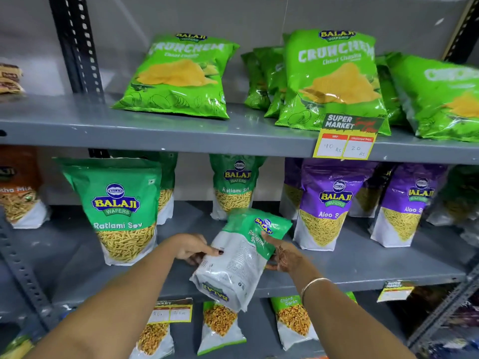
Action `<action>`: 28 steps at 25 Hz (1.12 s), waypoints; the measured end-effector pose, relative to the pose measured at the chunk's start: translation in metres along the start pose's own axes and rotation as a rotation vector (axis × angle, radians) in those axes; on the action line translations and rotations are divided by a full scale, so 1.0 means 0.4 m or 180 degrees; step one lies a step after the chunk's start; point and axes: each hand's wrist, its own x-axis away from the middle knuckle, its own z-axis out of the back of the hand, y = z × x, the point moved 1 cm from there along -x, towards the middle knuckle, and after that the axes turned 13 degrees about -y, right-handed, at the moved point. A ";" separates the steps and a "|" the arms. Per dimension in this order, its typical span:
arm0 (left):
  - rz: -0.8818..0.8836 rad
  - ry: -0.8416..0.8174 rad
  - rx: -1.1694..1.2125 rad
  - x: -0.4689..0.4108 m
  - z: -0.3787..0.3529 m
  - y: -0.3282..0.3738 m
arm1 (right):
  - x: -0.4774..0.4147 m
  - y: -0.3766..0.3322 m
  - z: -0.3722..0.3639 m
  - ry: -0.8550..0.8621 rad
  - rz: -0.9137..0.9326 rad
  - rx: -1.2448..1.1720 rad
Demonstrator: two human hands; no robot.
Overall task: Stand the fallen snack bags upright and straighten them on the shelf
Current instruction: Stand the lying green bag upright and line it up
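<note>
Crunchem bag (445, 97), far right: blurred, cut by the frame edge. Orange bag (19, 187), far left: cut off, name partly readable. Price tag (343, 139): handwritten figures faint. Lower tag (395, 291): text blurred. Right hand (281, 252): fingers hidden behind held bag (238, 257).

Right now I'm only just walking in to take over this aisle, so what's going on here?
A person is tidying snack bags on grey shelves. Both hands hold one green Ratlami Sev bag over the front of the middle shelf: the left hand at its side, the right hand at the other. The bag is tilted, not yet standing. Other green bags and purple bags stand upright beside it.
</note>
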 end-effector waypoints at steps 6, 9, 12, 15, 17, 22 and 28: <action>-0.0285 0.0200 -0.0157 0.038 0.032 0.059 | 0.012 -0.161 -0.029 -0.0129 0.0447 0.0301; -0.0589 0.0591 -0.0033 0.026 0.034 0.079 | -0.001 -0.229 -0.052 -0.0247 0.0784 0.0408; -0.0921 0.1417 -0.0164 -0.021 0.020 0.074 | -0.036 -0.252 -0.056 -0.0096 0.1136 0.1008; -0.0884 0.2008 -0.0130 -0.067 0.007 0.056 | -0.074 -0.239 -0.055 -0.0020 0.1459 0.1329; -0.0997 0.2004 0.0015 -0.086 0.010 0.048 | -0.088 -0.231 -0.057 -0.0023 0.1537 0.1340; -0.1073 0.1772 0.0017 -0.087 0.027 0.035 | -0.093 -0.187 -0.019 -0.0426 0.1143 0.1413; -0.0737 0.1152 -0.0156 -0.062 0.037 0.020 | -0.103 -0.092 0.003 -0.0697 -0.0524 0.2440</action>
